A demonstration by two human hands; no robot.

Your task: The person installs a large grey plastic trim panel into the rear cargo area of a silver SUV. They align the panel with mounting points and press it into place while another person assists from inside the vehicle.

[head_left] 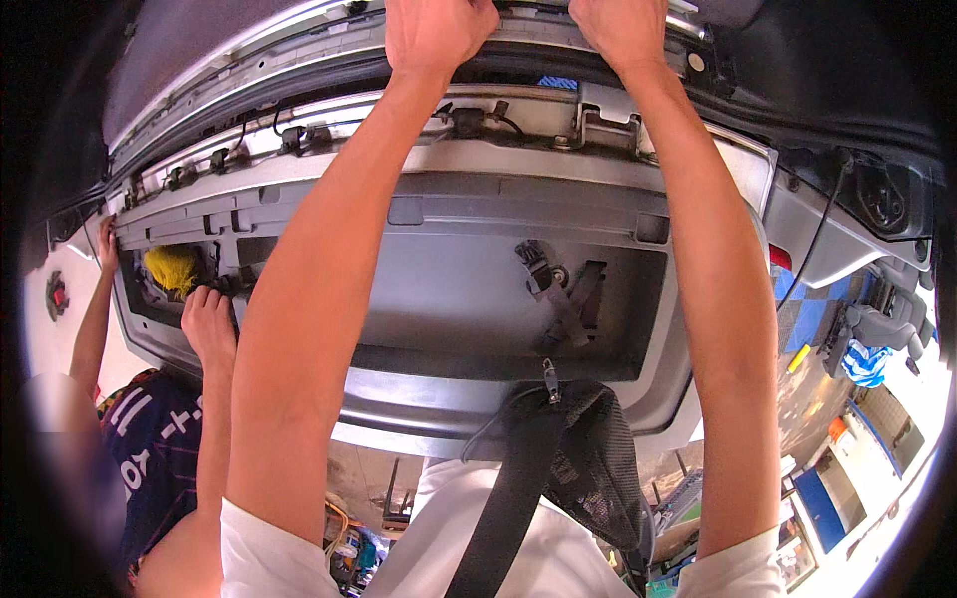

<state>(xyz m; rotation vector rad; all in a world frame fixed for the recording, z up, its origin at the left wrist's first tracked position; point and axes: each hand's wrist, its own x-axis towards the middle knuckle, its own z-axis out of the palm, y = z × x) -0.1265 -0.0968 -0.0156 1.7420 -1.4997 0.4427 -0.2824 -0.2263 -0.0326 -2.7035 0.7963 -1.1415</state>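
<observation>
Currently, left hand [444, 30]: raised beyond the panel's upper edge, at the sill; fingers curled inward and partly cut off by the top of the view; cannot tell whether they grip.
Right hand [620, 28]: level with the left and apart from it, at the same sill; fingertips out of view, so closure and hold cannot be told.
Sill [319, 45]: ridged silver-grey strip beyond the panel's upper edge, running crosswise.
Sill handling: likely stiff, weighty and smooth enough to slip; best taken at two spaced points along its lip, minding thin metal edges.
Panel [419, 407]: broad grey moulding with a long recess, below the forearms; probably rigid, easily scuffed.
Strap [566, 314]: dark webbing with buckle, toward the recess's right end.
Bundle [171, 269]: yellow, soft-looking, at the recess's left end.
Connectors [292, 140]: black, along the metal between panel and sill.
Co-worker: one hand [107, 244] at the panel's left edge, the other [207, 324] near the recess's lower left corner; hold unclear.
Bag [598, 468]: black mesh, before the panel's lower edge.
</observation>
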